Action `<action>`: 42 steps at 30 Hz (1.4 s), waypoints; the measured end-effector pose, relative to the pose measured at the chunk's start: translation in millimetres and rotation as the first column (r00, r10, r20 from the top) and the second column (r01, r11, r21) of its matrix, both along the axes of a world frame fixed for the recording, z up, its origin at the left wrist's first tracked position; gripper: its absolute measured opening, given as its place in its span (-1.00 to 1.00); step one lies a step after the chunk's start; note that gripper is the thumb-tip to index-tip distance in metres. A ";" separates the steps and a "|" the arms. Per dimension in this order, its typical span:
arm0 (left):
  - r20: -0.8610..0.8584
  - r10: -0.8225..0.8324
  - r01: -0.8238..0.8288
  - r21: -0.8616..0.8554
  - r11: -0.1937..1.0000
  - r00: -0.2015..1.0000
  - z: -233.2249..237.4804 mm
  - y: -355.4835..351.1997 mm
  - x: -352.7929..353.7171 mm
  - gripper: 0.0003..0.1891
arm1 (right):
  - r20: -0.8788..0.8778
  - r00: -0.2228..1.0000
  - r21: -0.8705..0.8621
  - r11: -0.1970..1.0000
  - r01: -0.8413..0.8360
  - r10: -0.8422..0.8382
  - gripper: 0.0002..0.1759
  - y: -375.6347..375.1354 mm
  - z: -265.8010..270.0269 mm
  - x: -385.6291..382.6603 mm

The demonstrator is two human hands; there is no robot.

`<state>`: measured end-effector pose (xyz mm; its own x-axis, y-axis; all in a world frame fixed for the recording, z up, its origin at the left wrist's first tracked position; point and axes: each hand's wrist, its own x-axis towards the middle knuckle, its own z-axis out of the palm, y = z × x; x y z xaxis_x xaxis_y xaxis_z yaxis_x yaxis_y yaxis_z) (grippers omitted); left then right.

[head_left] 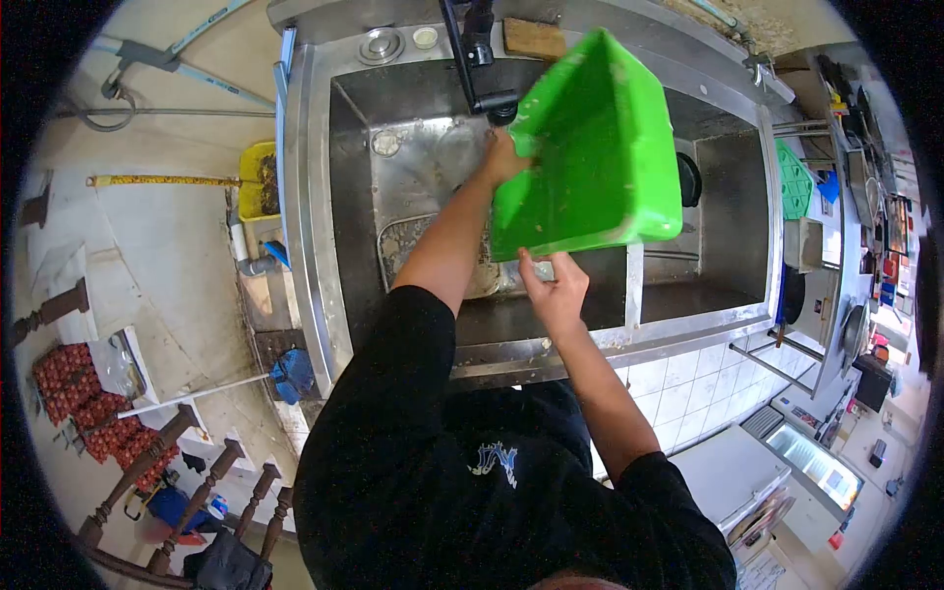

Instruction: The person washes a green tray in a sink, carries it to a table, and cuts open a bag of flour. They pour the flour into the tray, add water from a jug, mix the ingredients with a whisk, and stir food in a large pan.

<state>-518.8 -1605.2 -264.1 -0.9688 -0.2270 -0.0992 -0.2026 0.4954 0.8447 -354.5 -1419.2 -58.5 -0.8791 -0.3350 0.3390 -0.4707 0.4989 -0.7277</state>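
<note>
A bright green plastic tub [649,147] is held tilted above the double steel sink [393,98], its opening turned toward the left. Bits of pale residue cling to its walls. My left hand [506,157] is closed on the tub's far-left rim, close below the black faucet [482,59]. At the near edge of the tub, my right hand [558,290] grips the rim, thumb and fingers pressed to it. Under my left forearm, a metal tray [398,236] lies in the left basin and is partly hidden. The tub covers part of the divider between the basins.
On the back ledge sit a metal strainer [381,45], a small white cup [425,37] and a brown block [534,38]. A dark round item [688,180] is in the right basin. Left of the sink is a yellow container [259,182]; a rack [826,197] stands right.
</note>
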 end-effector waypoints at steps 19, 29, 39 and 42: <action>-0.232 0.140 -0.049 0.362 0.931 0.963 63.2 -71.7 3.1 -0.75 | -0.617 0.787 0.172 0.973 0.153 -0.014 -0.76 128.9 129.0 3.2; 0.275 -0.213 -0.185 0.912 0.366 0.937 183.1 -187.6 -37.2 -0.35 | -0.499 0.812 0.470 0.882 -0.042 0.305 -0.86 200.8 173.4 97.3; 0.337 -0.087 -0.295 0.902 0.315 0.938 251.5 -178.1 -16.3 -0.36 | -0.286 0.513 0.087 0.511 0.855 -0.810 -0.91 382.1 191.4 94.5; 0.348 0.341 -0.474 0.445 0.760 0.873 250.9 -172.1 -7.9 -0.45 | -0.171 0.355 -0.201 0.385 0.901 -0.919 -0.83 472.1 197.4 124.0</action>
<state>-526.7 -1777.3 -13.2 -0.7273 -0.4485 -0.5195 -0.5067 -0.1597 0.8472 -230.5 -947.1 138.8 -0.5286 0.6509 0.5448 0.0999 0.6850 -0.7216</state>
